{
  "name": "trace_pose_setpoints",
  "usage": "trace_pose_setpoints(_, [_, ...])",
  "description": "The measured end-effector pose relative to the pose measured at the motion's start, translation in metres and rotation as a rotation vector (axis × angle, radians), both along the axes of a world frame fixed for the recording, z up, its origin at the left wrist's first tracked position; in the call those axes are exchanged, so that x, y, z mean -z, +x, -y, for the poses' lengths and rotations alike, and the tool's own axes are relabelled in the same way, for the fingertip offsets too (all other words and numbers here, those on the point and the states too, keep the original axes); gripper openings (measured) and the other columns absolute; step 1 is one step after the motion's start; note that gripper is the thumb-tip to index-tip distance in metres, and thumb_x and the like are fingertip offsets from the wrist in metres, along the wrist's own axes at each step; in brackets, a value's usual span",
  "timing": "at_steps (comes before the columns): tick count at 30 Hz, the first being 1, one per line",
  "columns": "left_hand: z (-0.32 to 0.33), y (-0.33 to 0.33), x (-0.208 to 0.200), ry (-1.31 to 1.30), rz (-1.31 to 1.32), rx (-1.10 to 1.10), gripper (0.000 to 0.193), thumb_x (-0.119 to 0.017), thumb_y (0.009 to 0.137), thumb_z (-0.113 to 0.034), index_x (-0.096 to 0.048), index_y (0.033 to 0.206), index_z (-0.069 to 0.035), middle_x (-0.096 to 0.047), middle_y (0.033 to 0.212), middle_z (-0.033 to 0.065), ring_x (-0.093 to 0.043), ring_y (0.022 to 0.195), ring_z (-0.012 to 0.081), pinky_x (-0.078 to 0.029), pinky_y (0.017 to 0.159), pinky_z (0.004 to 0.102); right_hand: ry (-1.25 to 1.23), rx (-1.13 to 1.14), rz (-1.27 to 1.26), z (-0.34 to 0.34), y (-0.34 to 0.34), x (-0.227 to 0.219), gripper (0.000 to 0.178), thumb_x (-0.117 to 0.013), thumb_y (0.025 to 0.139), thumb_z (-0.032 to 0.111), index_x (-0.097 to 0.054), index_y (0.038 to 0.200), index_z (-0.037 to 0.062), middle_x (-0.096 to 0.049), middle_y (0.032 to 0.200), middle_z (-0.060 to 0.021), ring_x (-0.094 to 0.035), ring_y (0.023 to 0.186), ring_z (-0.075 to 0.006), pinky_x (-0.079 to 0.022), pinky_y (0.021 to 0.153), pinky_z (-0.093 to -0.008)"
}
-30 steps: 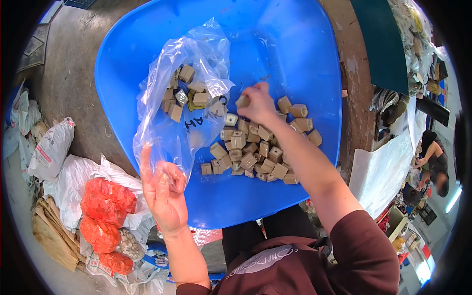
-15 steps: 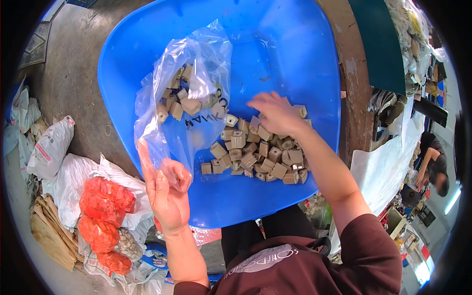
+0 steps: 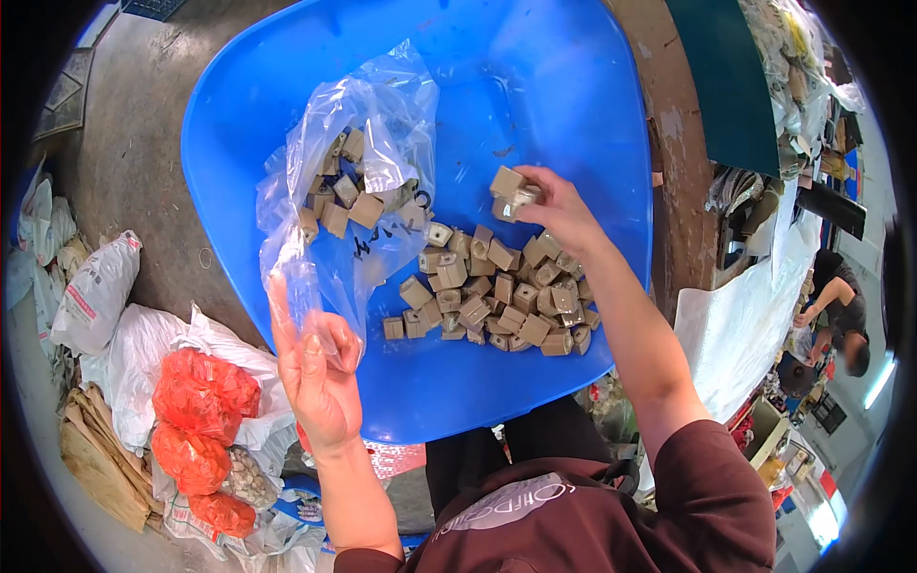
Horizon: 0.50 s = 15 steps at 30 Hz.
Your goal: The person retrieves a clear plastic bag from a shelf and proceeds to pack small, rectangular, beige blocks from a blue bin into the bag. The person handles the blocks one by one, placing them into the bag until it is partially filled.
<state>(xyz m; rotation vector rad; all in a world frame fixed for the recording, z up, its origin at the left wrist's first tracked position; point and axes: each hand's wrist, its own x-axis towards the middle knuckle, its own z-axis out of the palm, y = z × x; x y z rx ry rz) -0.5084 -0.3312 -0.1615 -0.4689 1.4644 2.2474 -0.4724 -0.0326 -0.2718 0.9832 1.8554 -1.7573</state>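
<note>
My left hand (image 3: 327,396) grips the edge of a clear plastic bag (image 3: 406,105) with dark marker writing on it. Inside the bag lie several tan blocks (image 3: 367,209), seen through the film. A couple of small tan blocks (image 3: 507,181) are in my right hand (image 3: 565,212), held between thumb and fingers above the tub. Below that hand spreads a heap of the same tan blocks (image 3: 503,286), some showing round holes. Bag and heap both rest in a large blue plastic tub (image 3: 583,86).
Left of the tub, red plastic bags (image 3: 205,392) lie on white sacks (image 3: 143,349), near folded brown sacking (image 3: 100,458). A worn wooden surface (image 3: 683,143) runs along the right side. Farther right, another person (image 3: 836,310) bends over.
My right hand has risen off the heap and now carries a couple of tan blocks. My left hand stays on the bag. The view has shifted slightly.
</note>
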Motion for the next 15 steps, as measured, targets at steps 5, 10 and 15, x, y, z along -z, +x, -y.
trace_pose_setpoints(5, [-0.002,0.001,0.000,0.022,-0.032,0.034,0.070,-0.054,0.087,-0.019,-0.016,0.145,-0.011,-0.048,0.073,0.0040,-0.040,0.059,0.0093,-0.032,0.053,0.0205,-0.478,0.010,-0.187,0.061,-0.046,-0.054,0.054,-0.064,0.081,0.009,-0.043,0.130,0.0028,-0.047,0.126,-0.0132,-0.049,0.116,-0.0284,-0.046,0.092,-0.0388])
trace_pose_setpoints(10, [-0.003,0.000,-0.007,-0.014,-0.004,-0.006,0.072,-0.055,0.087,-0.018,-0.014,0.146,-0.014,-0.047,0.074,0.0042,-0.038,0.059,0.0094,-0.032,0.053,0.0203,0.281,-0.510,-0.146,0.054,-0.052,-0.034,0.065,-0.072,0.073,0.025,-0.044,0.132,0.0165,-0.038,0.135,-0.0158,-0.034,0.126,-0.0336,-0.035,0.098,-0.0466])
trace_pose_setpoints(15, [0.001,0.001,-0.004,0.010,-0.017,0.017,0.076,-0.057,0.086,-0.019,-0.012,0.147,-0.016,-0.047,0.074,0.0045,-0.037,0.060,0.0094,-0.032,0.053,0.0202,1.035,-0.965,0.080,0.005,0.008,0.029,0.060,-0.073,0.068,0.026,-0.052,0.124,0.0297,-0.032,0.139,-0.0126,-0.027,0.126,-0.0388,-0.027,0.099,-0.0514])
